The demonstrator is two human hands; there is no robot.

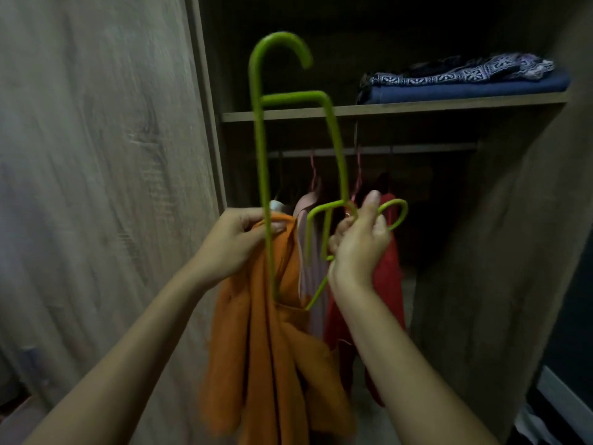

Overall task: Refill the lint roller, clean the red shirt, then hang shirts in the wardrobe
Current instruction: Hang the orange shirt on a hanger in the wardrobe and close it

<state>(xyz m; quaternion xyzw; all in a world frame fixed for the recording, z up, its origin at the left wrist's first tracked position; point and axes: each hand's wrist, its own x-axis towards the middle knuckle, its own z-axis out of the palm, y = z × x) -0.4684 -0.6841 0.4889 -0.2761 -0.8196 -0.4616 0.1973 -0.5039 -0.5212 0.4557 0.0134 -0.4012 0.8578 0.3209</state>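
In front of the open wardrobe I hold an orange shirt (272, 364) and a green hanger (261, 149). My left hand (237, 245) grips the orange shirt near its collar, with the hanger's long bar running past my fingers into the fabric. My right hand (359, 242) is closed on the hanger's lower curved end. The hanger stands on end, hook at the top. A red shirt (390, 284) hangs behind my right hand on the wardrobe rail (417, 150). A pale pink garment (308, 277) hangs beside it.
The wardrobe's wooden door (96, 187) stands at the left. A shelf (449, 106) above the rail carries folded blue and patterned cloth (465, 80). The right side of the rail is dark and bare. The wardrobe's right wall (513, 236) is close.
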